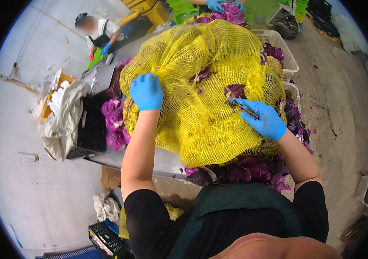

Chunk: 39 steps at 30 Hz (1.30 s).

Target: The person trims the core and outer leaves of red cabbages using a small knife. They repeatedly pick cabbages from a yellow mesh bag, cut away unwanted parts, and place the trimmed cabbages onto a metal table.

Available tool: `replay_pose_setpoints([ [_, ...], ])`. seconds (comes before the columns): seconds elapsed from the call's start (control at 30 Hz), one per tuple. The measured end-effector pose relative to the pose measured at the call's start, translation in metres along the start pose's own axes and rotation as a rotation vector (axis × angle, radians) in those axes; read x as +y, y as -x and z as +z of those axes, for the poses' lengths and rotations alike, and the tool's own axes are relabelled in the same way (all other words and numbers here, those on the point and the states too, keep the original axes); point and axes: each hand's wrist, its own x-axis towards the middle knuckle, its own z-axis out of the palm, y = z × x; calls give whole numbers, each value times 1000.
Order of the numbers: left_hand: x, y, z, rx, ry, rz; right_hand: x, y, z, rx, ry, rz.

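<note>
A large yellow mesh sack (216, 132) spreads over the metal table (167, 162) in front of me, with red cabbage leaves (235, 91) lying on it. My left hand (146, 91), in a blue glove, is at the sack's left side with its fingers curled against the netting; whether it grips the mesh is hard to see. In my blue-gloved right hand (263, 119) is a small metal-bladed tool (248, 108), perhaps a knife, whose tip is near the leaves. Red cabbages (114, 113) sit left of the sack. Loose purple leaves (252, 171) lie along its near edge.
White plastic crates (289, 58) stand at the table's right side, with leaf scraps on the floor. A black crate (91, 124) and a whitish sack (62, 119) are at the left. One co-worker (101, 30) stands back left; another's gloved hands (224, 5) handle cabbage at the far end.
</note>
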Motion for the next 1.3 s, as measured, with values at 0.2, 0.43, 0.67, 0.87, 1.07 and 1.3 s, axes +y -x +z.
replay_pose_setpoints([
  [0.2, -24, -134, -54, 11, 1035, -573, 9, -2, 5, 10, -186, 108],
  [0.43, 30, -251, -112, 273, 885, -489, 7, -15, 4, 167, -97, 104],
  [0.67, -154, -124, -13, 18, -37, -550, 16, -5, 18, 125, -450, 199],
  [0.87, -50, 48, -75, -129, 228, -240, 17, -3, 15, 201, -570, 301],
  [1.07, -8, 236, -119, -287, 303, -687, -2, -31, 3, 120, -357, 403],
  [1.3, 134, 49, -109, -195, 902, 158, -14, -34, -8, 47, -339, 418],
])
